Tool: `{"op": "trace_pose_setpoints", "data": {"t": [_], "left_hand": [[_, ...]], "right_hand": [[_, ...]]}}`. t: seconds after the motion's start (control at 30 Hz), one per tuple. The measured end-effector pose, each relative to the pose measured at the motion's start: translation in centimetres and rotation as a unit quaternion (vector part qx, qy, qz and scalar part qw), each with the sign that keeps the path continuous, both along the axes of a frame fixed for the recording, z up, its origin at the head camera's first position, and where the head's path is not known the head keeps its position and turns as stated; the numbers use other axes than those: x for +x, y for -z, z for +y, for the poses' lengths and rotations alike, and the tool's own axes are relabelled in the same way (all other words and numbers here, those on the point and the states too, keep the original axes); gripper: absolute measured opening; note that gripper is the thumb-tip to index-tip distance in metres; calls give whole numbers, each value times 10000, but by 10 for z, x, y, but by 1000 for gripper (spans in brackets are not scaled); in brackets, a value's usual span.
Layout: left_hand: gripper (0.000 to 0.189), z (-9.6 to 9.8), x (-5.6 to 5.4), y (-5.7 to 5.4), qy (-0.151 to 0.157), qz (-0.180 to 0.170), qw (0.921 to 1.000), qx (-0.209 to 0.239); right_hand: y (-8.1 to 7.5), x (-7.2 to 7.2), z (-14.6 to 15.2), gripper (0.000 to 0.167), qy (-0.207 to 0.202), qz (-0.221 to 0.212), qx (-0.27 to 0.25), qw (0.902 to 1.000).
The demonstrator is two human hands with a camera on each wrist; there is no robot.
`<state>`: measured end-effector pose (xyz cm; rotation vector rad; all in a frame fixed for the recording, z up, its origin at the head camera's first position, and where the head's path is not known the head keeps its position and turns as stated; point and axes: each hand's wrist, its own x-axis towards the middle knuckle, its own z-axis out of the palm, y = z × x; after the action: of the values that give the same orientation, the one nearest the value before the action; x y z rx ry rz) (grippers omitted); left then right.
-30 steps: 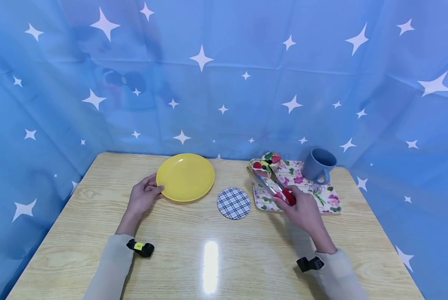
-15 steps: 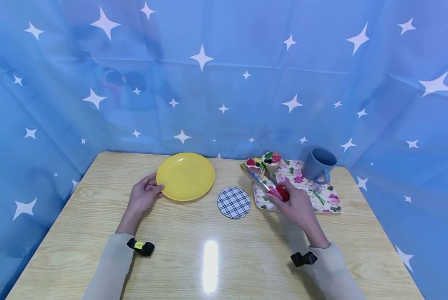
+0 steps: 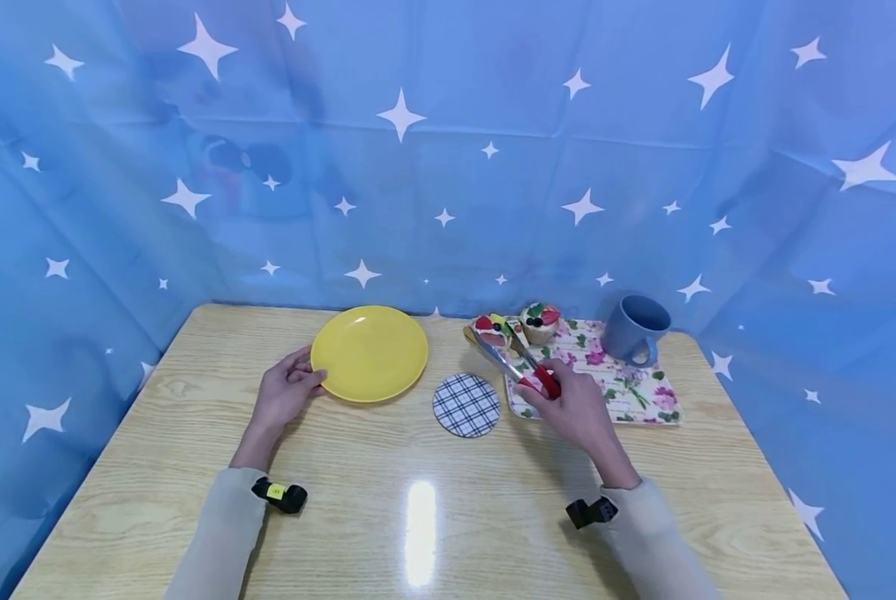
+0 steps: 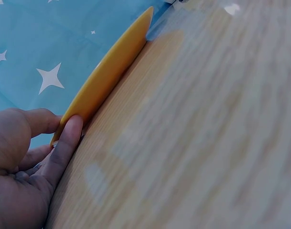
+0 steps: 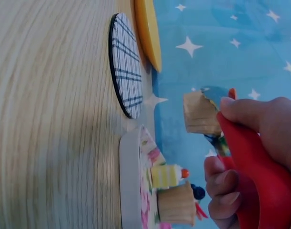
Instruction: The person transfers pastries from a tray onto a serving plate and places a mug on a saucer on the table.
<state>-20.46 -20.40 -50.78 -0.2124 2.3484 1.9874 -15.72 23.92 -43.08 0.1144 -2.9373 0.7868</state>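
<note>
One plate (image 3: 369, 354), two tan-wrapped cupcakes (image 5: 200, 114)

Tongs (image 5: 252, 152) and held cupcake (image 5: 201, 113) farther left

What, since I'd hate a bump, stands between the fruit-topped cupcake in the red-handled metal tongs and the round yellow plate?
Nothing visible but the red-handled metal tongs gripping the fruit-topped cupcake. Only pale wooden tabletop shows before the round yellow plate; the round white checked coaster lies flat, off the direct line.
</note>
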Motion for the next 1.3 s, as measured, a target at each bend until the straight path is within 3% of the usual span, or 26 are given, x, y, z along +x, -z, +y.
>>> {"op": "trace_pose_setpoints", "data": {"t": [0.27, 0.5, 0.83, 1.07, 1.3], "left_hand": [[66, 0, 1, -2, 31, -29, 10000, 32], [67, -1, 0, -2, -3, -86, 10000, -5], [65, 1, 4, -2, 11, -70, 10000, -34], [65, 1, 1, 2, 41, -67, 10000, -4], [65, 1, -2, 0, -12, -50, 9999, -118]], "right_hand": [[2, -5, -14, 62, -72, 54, 36, 10000], [3, -8, -22, 67, -25, -173, 62, 9998], [6, -9, -34, 65, -210, -16, -53, 9998], [8, -11, -39, 61, -348, 83, -89, 9993], [7, -15, -47, 68, -244, -52, -72, 9997]]}}
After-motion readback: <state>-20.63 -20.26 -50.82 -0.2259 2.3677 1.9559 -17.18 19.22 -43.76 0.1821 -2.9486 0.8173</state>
